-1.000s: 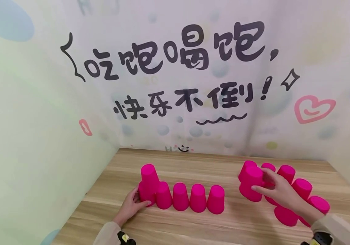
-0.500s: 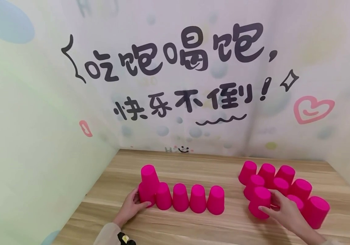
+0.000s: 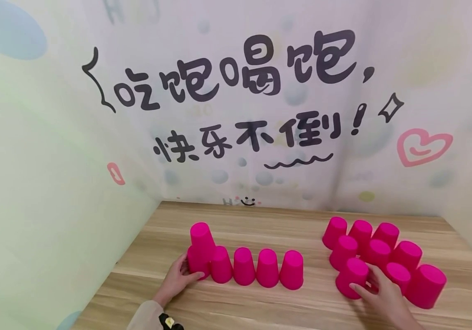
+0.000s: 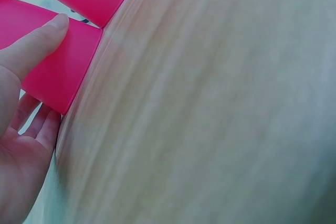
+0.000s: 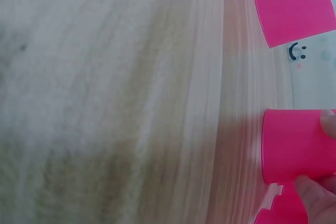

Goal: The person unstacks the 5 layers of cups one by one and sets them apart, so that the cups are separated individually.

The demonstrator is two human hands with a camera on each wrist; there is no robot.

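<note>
On the counter [image 3: 236, 311], a block of upturned pink cups [image 3: 378, 250] stands toward the right edge, and a row of five [image 3: 244, 266] nearer the left edge. The left hand [image 3: 178, 278] has its fingers clamped on the row's end cup [image 3: 197, 264], beneath an upper cup [image 3: 201, 236]; the right hand [image 3: 385, 293] has its fingers clamped on the block's front-left cup [image 3: 352, 275]. The step seems to be taking that cup for stacking, so the next move probably calls for a straight lift, clear of its neighbours.

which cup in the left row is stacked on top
The upper cup, at the row's left end above the one the left hand grips; the row's five other cups stand on the table.
</note>
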